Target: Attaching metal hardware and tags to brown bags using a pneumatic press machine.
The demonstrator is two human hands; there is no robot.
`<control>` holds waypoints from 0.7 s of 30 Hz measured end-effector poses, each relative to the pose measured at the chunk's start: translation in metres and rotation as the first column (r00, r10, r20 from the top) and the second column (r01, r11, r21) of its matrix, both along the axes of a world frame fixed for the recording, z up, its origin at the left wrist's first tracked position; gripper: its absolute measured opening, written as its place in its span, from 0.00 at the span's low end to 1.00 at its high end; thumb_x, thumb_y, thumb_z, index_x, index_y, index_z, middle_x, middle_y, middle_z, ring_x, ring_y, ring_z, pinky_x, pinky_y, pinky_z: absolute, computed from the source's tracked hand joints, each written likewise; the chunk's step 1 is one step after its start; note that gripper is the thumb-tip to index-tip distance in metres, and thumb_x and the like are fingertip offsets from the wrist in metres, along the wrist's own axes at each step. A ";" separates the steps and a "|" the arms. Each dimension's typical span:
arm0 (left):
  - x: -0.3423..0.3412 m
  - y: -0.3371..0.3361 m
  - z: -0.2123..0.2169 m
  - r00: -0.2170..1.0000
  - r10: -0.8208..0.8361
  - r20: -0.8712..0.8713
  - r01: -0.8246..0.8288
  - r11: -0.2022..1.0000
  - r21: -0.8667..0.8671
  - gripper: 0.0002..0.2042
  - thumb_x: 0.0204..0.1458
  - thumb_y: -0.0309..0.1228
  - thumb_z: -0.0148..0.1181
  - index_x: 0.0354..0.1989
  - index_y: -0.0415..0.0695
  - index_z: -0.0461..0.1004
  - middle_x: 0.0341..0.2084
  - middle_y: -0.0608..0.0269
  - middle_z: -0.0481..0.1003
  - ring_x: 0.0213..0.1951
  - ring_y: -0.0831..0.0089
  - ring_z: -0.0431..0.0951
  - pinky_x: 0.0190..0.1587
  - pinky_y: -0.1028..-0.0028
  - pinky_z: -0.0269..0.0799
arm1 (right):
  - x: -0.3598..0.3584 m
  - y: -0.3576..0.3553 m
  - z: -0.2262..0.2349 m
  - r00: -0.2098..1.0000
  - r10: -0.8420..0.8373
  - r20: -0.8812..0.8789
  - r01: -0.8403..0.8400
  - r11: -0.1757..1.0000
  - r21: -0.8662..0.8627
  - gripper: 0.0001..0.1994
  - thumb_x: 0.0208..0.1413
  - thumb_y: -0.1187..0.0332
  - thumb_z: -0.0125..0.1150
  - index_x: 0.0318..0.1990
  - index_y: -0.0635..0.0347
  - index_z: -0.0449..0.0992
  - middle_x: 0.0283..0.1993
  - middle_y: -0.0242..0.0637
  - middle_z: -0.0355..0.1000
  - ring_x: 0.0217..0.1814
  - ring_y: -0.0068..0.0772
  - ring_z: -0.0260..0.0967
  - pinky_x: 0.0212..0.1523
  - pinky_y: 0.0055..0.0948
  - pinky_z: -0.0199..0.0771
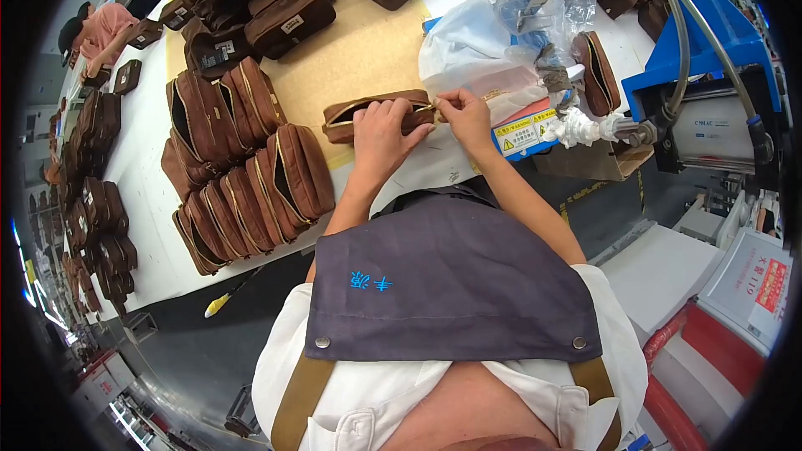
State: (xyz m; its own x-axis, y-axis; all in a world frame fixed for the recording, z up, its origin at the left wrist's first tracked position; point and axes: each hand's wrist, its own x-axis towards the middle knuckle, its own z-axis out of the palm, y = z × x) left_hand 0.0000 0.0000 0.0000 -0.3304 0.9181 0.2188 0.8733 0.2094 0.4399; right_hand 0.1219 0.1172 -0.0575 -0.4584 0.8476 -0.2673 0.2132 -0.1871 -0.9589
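Two bare hands are set upon one brown pouch (341, 130), which is laid crosswise near the front edge of the white table (144, 179), its top gaping. The opening is crossed by the left hand (384, 129), whose fingers are held close together while the thumb is spread toward the right; whether cloth is gripped cannot be told, the fingertips being poorly seen. By the right hand (465, 123), the zipper (427, 107) is pinched at the pouch's right end between thumb and fingertips. To the left, reddish-brown pouches (294, 179) are packed in rows; beyond, darker pouches (292, 21) are heaped. To the right, a whitish plastic bag (468, 46) is crumpled near a blue machine (735, 17).
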 end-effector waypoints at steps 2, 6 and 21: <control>0.002 0.001 -0.001 0.998 0.056 -0.001 -0.056 0.997 0.049 0.12 0.44 0.39 0.65 0.33 0.50 0.72 0.27 0.66 0.75 0.36 0.65 0.74 0.40 0.65 0.60 | 0.001 -0.009 0.006 0.997 0.069 -0.015 -0.070 0.995 -0.065 0.07 0.56 0.71 0.62 0.38 0.66 0.77 0.32 0.32 0.75 0.34 0.17 0.71 0.34 0.18 0.75; 0.004 0.008 -0.008 0.996 0.018 0.092 -0.032 0.988 0.153 0.09 0.45 0.34 0.63 0.33 0.49 0.72 0.22 0.65 0.73 0.31 0.64 0.74 0.40 0.65 0.61 | 0.006 -0.018 0.012 0.992 0.115 -0.053 -0.121 0.983 -0.135 0.06 0.56 0.72 0.61 0.37 0.65 0.76 0.32 0.31 0.74 0.33 0.18 0.71 0.34 0.18 0.75; 0.002 0.002 0.001 0.946 -0.117 0.301 0.125 0.992 -0.008 0.12 0.45 0.28 0.60 0.39 0.44 0.70 0.25 0.54 0.77 0.33 0.54 0.78 0.37 0.59 0.70 | 0.013 -0.024 0.015 0.992 0.115 0.059 -0.112 0.992 -0.061 0.05 0.54 0.72 0.62 0.36 0.64 0.77 0.31 0.32 0.74 0.31 0.19 0.71 0.30 0.19 0.75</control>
